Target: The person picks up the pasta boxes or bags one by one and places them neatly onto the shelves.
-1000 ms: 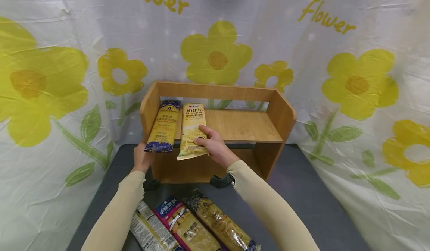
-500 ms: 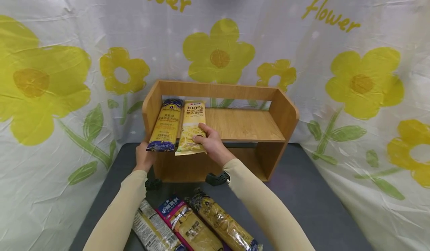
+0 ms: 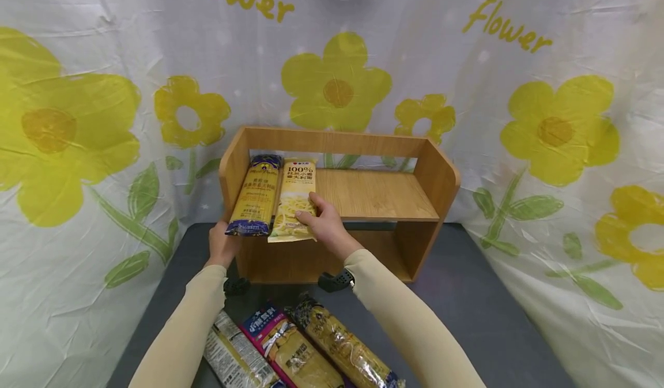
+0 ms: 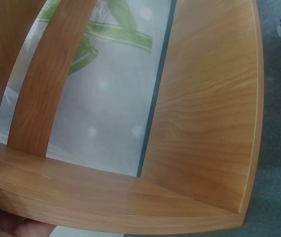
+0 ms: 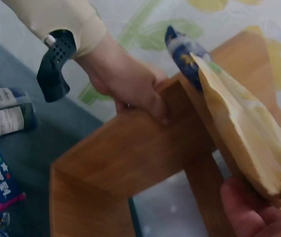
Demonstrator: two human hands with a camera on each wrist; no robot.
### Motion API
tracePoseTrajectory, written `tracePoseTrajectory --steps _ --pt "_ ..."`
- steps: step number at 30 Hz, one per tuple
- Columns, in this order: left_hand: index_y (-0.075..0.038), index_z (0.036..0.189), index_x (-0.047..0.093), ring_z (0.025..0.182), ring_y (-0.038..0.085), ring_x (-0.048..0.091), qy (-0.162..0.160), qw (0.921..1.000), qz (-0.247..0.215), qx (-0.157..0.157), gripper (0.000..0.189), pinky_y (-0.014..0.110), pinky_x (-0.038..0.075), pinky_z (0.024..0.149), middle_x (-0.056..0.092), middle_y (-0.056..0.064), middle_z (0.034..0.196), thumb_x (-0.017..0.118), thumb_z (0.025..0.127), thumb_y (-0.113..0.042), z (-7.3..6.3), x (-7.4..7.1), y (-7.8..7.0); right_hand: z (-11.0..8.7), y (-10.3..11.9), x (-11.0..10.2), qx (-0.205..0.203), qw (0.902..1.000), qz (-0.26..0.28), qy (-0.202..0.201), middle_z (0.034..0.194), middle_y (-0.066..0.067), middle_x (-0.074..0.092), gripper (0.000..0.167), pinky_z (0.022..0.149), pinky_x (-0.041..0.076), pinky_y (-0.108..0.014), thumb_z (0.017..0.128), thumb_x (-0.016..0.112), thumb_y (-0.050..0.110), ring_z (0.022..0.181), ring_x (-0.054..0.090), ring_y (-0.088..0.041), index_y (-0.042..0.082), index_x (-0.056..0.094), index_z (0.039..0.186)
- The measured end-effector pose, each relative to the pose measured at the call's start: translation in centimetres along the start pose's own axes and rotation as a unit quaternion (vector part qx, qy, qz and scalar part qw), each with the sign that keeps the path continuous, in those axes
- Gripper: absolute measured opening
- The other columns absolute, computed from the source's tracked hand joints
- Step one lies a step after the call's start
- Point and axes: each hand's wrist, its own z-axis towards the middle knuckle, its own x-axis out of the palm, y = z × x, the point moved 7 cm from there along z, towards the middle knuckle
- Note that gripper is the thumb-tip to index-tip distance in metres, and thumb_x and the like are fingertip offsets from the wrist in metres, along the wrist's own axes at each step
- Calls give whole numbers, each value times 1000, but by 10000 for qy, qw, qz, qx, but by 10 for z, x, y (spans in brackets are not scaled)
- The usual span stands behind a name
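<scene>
My right hand (image 3: pixel 328 226) pinches a pale yellow pasta packet (image 3: pixel 297 189) by its near right edge, thumb on the printed front. The packet leans back over the upper board of a small wooden shelf (image 3: pixel 376 195). Directly left of it, a yellow and blue spaghetti packet (image 3: pixel 254 195) rests on the same board against the side panel. My left hand (image 3: pixel 221 245) holds the shelf's left side panel. In the right wrist view, the left thumb lies on the panel's inner face, and the pasta packet (image 5: pixel 244 128) sits between the right thumb and fingers.
Three more pasta packets lie on the dark table (image 3: pixel 487 307) in front of the shelf: a silver one with printed text (image 3: pixel 238 353), a pink and blue one (image 3: pixel 293 347) and a clear golden one (image 3: pixel 344 342). A flower-print curtain (image 3: pixel 337 7) surrounds the table.
My right hand has shifted the pale yellow packet slightly left, closing the gap to the spaghetti packet. The left hand stays at the side panel.
</scene>
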Motion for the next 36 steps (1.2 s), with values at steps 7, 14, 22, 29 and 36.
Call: tracePoseTrajectory --steps 7,14,22,29,36 --pt "10 129 55 50 17 45 50 10000 -11 -15 39 33 37 48 53 10 65 43 104 -18 -2 1 -1 -5 -8 -20 -142 9997 -150 -148 167 -15 27 69 103 52 -48 101 62 15 142 49 -37 6 28 161" --pt "10 132 55 58 23 52 13 10000 1 37 41 33 39 52 62 23 78 46 103 -18 -3 2 0 -22 -5 -54 -337 9991 -207 -152 160 -26 36 61 88 59 -46 101 60 9 103 74 -32 5 36 157" --pt "10 118 58 55 20 50 -8 9999 -93 143 36 33 39 51 57 16 69 46 102 -21 -2 1 -2 -69 1 -120 -548 9975 -437 18 150 -32 47 53 75 60 -27 100 60 4 82 74 -6 -7 44 148" --pt "11 117 59 57 22 51 -31 9999 -3 142 37 33 39 52 59 17 71 46 103 -21 -3 0 -3 -116 -3 -188 -660 9952 -688 -222 131 -15 66 48 73 60 -28 99 61 3 80 74 -4 -9 48 144" --pt "13 121 56 57 22 53 98 9999 -40 101 38 33 40 51 61 21 75 42 105 -19 -2 0 -4 -159 -15 -235 -821 9928 -671 -560 111 22 70 34 73 60 -27 99 63 5 83 75 -5 27 64 125"
